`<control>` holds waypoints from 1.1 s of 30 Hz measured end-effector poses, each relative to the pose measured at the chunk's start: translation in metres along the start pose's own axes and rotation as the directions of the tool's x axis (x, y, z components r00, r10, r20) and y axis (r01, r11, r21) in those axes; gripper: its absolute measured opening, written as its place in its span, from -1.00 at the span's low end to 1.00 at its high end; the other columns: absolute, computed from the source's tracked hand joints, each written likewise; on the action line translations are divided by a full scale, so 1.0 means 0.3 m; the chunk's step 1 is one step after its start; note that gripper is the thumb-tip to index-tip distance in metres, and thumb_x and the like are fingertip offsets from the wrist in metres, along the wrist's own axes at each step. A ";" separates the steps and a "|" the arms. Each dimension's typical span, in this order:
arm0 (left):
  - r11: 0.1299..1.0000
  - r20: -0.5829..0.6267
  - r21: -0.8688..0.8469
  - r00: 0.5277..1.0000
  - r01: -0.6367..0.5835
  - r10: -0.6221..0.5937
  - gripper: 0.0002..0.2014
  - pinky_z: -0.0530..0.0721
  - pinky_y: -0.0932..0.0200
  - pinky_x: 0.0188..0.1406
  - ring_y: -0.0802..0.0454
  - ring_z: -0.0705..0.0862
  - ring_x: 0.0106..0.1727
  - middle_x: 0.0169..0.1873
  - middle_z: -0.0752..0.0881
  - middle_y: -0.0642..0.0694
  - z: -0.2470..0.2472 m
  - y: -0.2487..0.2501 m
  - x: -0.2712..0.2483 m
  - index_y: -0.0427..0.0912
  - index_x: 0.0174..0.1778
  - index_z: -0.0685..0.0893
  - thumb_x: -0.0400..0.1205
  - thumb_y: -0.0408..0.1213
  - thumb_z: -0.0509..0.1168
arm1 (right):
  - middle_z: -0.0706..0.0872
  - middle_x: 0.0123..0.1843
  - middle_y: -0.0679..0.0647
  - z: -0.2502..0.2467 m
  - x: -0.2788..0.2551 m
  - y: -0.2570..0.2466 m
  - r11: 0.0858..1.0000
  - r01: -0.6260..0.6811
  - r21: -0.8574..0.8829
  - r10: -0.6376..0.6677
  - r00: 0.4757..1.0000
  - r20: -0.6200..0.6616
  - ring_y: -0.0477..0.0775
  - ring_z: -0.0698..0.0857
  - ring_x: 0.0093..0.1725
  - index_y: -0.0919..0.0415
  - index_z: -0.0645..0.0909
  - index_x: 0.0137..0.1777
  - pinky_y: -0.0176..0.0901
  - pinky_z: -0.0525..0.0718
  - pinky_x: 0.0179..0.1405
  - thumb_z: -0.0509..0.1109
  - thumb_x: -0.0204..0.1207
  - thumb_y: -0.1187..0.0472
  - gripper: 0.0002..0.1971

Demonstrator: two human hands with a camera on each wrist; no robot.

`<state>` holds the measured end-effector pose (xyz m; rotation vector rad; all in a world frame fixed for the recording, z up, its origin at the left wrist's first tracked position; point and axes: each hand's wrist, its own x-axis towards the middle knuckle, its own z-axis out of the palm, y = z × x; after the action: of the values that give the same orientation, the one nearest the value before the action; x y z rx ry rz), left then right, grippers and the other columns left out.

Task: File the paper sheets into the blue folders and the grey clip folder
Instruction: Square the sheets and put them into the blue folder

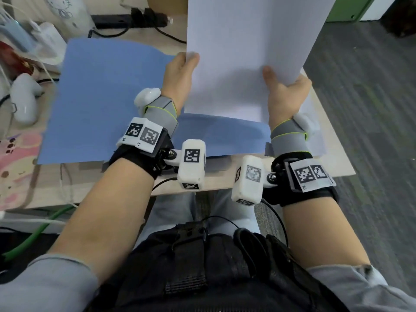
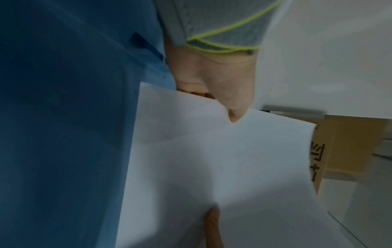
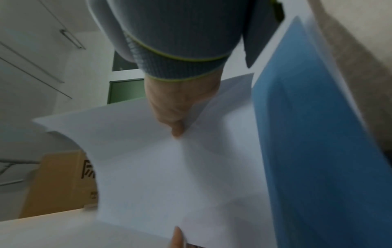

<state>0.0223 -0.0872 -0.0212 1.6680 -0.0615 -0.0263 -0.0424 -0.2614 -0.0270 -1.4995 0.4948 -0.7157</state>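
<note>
Two hands on one stack of paper sheets [image 1: 236, 52], held up off the desk [image 1: 333, 154] and tilted away, long axis running near to far. Left hand [image 1: 180, 73] pinching the left edge, thumb on the near face, fingers hidden behind. Right hand [image 1: 283, 93] gripping the lower right part of the stack, thumb pressed on the front, the rest of the fingers out of sight behind the paper. Bowed slightly between the two grips, as seen from the wrist views.

Directly below and to the left: a blue folder [image 1: 101, 97] lying flat on the desk, its surface reaching under the stack's near edge and past the left wrist. More white sheets [image 1: 315, 136] showing at the right, under the right wrist. Grey clip folder not clearly made out; perhaps the grey tab at the near right edge of the blue one, but cannot tell.

Key relation, judged: folder beneath and left of the stack, so probably a lowering toward the left, left hand nearer the target. Whether the folder lies open or closed not discernible.
</note>
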 end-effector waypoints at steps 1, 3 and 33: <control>0.999 -0.052 0.033 0.999 0.000 0.002 -0.81 0.56 0.22 0.02 0.02 0.58 0.00 -0.08 0.64 0.00 -0.021 -0.006 0.015 -0.15 -0.01 0.59 0.61 -0.13 0.18 | 0.53 -0.42 0.08 0.000 0.010 -0.008 0.999 -0.011 -0.039 0.012 1.000 0.029 -0.02 0.41 -0.35 0.43 0.59 -0.41 -0.14 0.44 -0.40 0.54 0.14 0.13 -0.68; 0.996 -0.179 0.083 0.983 -0.015 0.029 -0.83 0.60 0.21 0.01 -0.06 0.63 0.06 -0.01 0.61 -0.02 -0.065 -0.020 0.036 -0.14 0.05 0.60 0.62 -0.20 0.18 | 0.63 -0.37 0.08 0.001 0.030 -0.012 0.990 -0.062 -0.127 0.074 0.993 0.093 -0.01 0.52 -0.34 0.26 0.67 -0.38 -0.12 0.56 -0.37 0.56 0.08 0.12 -0.77; 0.703 0.005 0.710 0.999 -0.040 0.052 -0.54 0.44 -0.06 0.40 0.00 0.60 0.31 0.23 0.71 0.11 -0.220 -0.182 -0.062 0.21 0.09 0.74 0.59 -0.43 0.10 | 0.75 -0.04 0.19 0.054 0.025 0.139 0.745 -0.188 -0.640 0.376 0.911 0.171 0.11 0.65 -0.31 0.35 0.64 0.07 -0.18 0.62 -0.31 0.66 0.15 0.13 -0.49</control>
<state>0.0085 -0.0154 -0.0693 2.4543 -0.1116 0.0576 -0.0209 -0.2578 -0.0668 -2.0382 0.7574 -0.0612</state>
